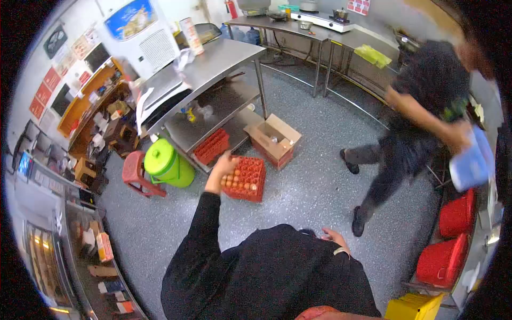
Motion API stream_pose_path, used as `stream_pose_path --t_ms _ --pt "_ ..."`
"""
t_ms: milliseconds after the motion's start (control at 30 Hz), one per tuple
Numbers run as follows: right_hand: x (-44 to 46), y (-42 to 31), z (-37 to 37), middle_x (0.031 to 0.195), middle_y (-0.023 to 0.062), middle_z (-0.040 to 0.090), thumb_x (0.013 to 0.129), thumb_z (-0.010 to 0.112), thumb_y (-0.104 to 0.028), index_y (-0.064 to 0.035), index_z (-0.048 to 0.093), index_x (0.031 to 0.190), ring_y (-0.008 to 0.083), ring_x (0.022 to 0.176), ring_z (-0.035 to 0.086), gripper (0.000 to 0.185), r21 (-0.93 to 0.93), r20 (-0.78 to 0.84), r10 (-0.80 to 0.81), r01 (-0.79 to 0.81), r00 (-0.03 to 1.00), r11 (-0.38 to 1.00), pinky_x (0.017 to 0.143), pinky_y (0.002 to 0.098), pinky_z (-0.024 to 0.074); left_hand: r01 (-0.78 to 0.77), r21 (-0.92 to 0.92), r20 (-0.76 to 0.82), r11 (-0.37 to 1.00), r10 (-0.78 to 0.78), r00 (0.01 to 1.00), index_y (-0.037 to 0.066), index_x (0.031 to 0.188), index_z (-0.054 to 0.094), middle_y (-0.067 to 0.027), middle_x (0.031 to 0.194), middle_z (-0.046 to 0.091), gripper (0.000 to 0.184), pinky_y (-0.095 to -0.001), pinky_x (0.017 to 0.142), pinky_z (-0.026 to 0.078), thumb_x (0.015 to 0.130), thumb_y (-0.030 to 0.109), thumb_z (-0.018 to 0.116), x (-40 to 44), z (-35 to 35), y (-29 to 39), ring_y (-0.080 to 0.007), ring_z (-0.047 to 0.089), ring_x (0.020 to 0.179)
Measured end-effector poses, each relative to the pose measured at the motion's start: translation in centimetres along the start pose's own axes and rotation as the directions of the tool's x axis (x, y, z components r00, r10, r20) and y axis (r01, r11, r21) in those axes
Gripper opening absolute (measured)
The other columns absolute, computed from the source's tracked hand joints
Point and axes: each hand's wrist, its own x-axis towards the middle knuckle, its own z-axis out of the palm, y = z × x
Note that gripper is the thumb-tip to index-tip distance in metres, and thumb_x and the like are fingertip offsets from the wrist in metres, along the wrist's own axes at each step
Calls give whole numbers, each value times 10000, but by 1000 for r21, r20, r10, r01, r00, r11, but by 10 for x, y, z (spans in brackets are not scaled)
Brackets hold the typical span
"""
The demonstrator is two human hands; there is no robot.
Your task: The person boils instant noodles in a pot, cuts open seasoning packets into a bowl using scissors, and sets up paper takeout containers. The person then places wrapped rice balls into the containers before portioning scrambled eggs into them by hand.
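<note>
My left hand (pixel 224 166) is stretched forward over the left edge of a stack of red egg trays (pixel 256 176) on the floor. Its fingers are curled together, and whether an egg is inside them is hidden. Several brown eggs (pixel 245 185) sit in the left and front cups of the top tray; its other cups are bare. My right hand (pixel 336 238) is low by my right side, thumb and fingers apart, with nothing visible in it. Beyond the trays stands an open cardboard box (pixel 273 141).
Another red tray stack (pixel 212 145) leans by the steel table (pixel 224 58). A lime-green bucket (pixel 169 164) and red stool (pixel 137 173) stand left. At right, a co-worker (pixel 426 96) carries a blue container (pixel 469 160) near red bins (pixel 441 260).
</note>
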Motion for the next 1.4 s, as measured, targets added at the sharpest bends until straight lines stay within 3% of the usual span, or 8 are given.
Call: stream_pose_path --t_ms 200,333,500,733,900,967,1100,1400 --pt "154 42 -107 990 130 593 816 553 -163 -34 519 1128 152 793 582 340 65 -334 -12 36 943 997 731 276 452 -46 -68 -485 997 7 875 -6 1259 336 -222 1222 424 730 -402 846 413 714 369 646 355 23 128 -312 443 1111" --pt "304 69 -226 1027 150 580 805 572 -274 -67 536 1114 217 911 571 374 58 -309 -103 127 945 990 787 320 442 -116 -714 -373 690 -236 897 -67 1240 269 -251 1214 387 801 -502 901 345 725 447 605 478 -3 154 -400 430 1076" --pt "550 -84 -365 1006 178 565 768 563 -173 -56 546 1086 353 911 540 340 -619 -236 -254 57 938 783 806 402 428 -136 -928 -362 346 -924 119 26 1291 -230 -211 1380 176 1198 -514 984 217 641 575 613 626 -47 126 -318 213 1265" --pt "828 -309 -410 994 173 567 791 540 -101 -30 569 1041 309 875 561 261 -492 3 -562 490 827 719 768 339 438 -75 -833 -548 548 -836 -21 95 1249 -320 -274 1265 307 1084 -420 773 464 764 380 607 665 -13 102 -306 487 1033" --pt "1038 -368 -356 948 155 591 794 544 -104 -31 572 1040 259 850 577 259 -333 137 -591 599 795 729 747 309 441 -147 -549 -831 822 -556 -2 124 1275 -219 -236 1252 319 975 -390 839 441 780 345 592 650 -11 -12 -285 499 992" --pt "1106 -394 -322 932 144 601 798 541 -111 -34 571 1047 223 847 579 263 -285 314 -599 675 736 680 731 293 441 -151 -831 -514 535 -844 -155 -4 1226 272 -133 1128 454 625 -411 690 485 789 328 572 685 -10 190 -251 503 927" --pt "1261 -477 -232 991 160 593 824 523 -183 -36 548 1083 252 915 573 300 -32 549 -541 663 637 748 775 323 441 -212 -768 -581 605 -796 -168 95 1238 116 -161 1102 403 676 -443 723 463 767 233 582 628 -15 33 -283 484 965" --pt "1529 -718 128 1035 140 580 843 493 -200 -52 481 1159 235 919 574 349 400 631 -729 693 265 599 802 326 438 -45 -891 -358 452 -761 -541 67 1196 327 -121 1001 494 509 -359 675 456 751 165 554 677 -21 142 -230 509 862"
